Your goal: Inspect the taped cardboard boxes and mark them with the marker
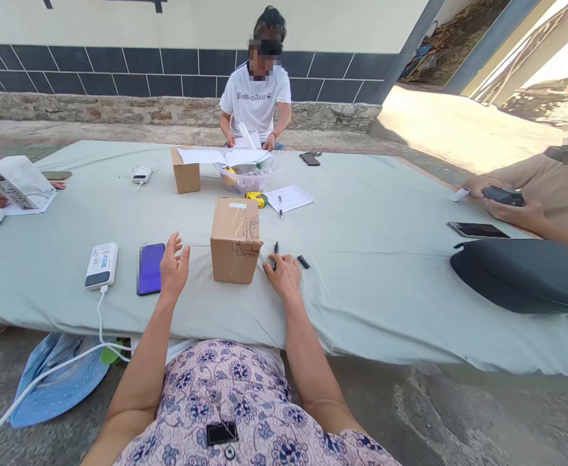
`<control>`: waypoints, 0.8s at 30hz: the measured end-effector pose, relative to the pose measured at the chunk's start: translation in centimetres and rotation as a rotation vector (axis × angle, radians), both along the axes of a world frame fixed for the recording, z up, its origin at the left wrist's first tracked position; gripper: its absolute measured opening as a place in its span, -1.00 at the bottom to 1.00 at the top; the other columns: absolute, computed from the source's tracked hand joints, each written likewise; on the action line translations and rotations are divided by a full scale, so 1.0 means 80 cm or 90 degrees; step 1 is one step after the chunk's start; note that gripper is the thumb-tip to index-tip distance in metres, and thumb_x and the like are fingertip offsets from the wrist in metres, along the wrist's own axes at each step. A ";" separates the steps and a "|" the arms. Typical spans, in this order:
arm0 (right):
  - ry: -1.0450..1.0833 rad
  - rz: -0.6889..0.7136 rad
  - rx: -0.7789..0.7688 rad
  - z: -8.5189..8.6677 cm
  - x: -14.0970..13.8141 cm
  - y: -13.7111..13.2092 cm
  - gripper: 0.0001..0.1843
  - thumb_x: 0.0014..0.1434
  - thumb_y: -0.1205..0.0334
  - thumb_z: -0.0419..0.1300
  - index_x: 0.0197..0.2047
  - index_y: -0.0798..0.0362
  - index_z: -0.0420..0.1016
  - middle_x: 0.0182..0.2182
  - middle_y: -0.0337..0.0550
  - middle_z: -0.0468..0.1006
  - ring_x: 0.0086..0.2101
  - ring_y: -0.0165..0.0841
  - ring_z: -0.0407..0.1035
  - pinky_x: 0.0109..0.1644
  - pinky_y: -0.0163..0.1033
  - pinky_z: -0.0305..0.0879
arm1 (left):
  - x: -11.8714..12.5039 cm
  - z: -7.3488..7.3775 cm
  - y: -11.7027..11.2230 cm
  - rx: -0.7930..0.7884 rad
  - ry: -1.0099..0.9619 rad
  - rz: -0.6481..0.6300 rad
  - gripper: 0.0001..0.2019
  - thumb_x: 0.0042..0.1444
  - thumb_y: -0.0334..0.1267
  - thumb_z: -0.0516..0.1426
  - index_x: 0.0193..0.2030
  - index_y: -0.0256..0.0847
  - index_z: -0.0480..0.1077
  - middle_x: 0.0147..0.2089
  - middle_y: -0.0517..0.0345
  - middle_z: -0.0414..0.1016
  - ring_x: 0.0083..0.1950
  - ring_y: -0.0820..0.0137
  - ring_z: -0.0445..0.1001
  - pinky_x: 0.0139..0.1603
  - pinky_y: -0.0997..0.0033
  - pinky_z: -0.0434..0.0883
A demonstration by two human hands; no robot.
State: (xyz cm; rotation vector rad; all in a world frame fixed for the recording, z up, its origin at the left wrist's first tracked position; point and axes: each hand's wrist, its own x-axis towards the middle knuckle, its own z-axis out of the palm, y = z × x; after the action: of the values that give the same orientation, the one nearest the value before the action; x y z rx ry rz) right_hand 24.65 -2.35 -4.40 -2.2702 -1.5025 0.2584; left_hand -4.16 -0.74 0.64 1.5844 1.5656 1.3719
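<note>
A brown cardboard box (236, 255) with black scribbled lines on its top and front stands on the cloth between my hands. My right hand (285, 275) rests on the table just right of the box, its thumb and fingers closed around a black marker pen (276, 248) whose end points away from me. A small black piece, perhaps the pen's cap (304, 261), lies to the right of that hand. Left of the box, my left hand (174, 265) is raised with fingers apart and holds nothing. A phone with a purple screen (151, 268) lies beside it, partly behind the wrist.
A white power bank (102, 266) with a cable lies at left. Beyond the box are a yellow tape measure (256, 199), a paper with a pen (291, 198), a plastic basket (245, 181) and another carton (186, 177). A black case (521, 275) lies right. Other people sit around the table.
</note>
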 end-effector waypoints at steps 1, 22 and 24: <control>0.000 -0.002 0.000 0.000 0.000 0.000 -0.58 0.31 0.03 0.14 0.17 -0.09 0.51 0.13 0.06 0.41 0.14 -0.08 0.28 0.13 -0.06 0.20 | -0.013 0.001 0.003 -0.030 0.051 0.066 -0.46 0.33 -0.11 0.04 0.40 -0.18 0.19 0.34 -0.19 0.37 0.31 0.15 0.41 0.29 0.13 0.39; 0.079 -0.036 0.096 -0.015 0.005 0.003 -0.47 0.34 0.04 0.08 0.30 0.06 0.33 0.12 0.13 0.47 0.15 -0.15 0.31 0.16 -0.12 0.26 | -0.082 -0.016 0.019 -0.314 0.346 0.244 -0.61 0.28 -0.24 -0.08 -0.04 -0.28 0.54 0.13 -0.35 0.51 0.29 -0.10 0.35 0.30 -0.25 0.21; 0.099 -0.039 0.112 -0.018 0.008 0.004 -0.44 0.33 0.01 0.07 0.31 0.08 0.30 0.13 0.15 0.46 0.11 -0.17 0.35 0.15 -0.12 0.28 | -0.084 -0.016 0.021 -0.327 0.333 0.218 -0.61 0.27 -0.26 -0.08 -0.09 -0.24 0.57 0.02 -0.30 0.57 0.20 -0.08 0.43 0.23 -0.16 0.28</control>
State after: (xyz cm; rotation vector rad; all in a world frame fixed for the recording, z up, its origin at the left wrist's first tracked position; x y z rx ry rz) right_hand 25.26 -2.01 -5.80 -2.1030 -1.3216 0.2673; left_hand -10.84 0.93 -0.65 1.4499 2.3552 0.6179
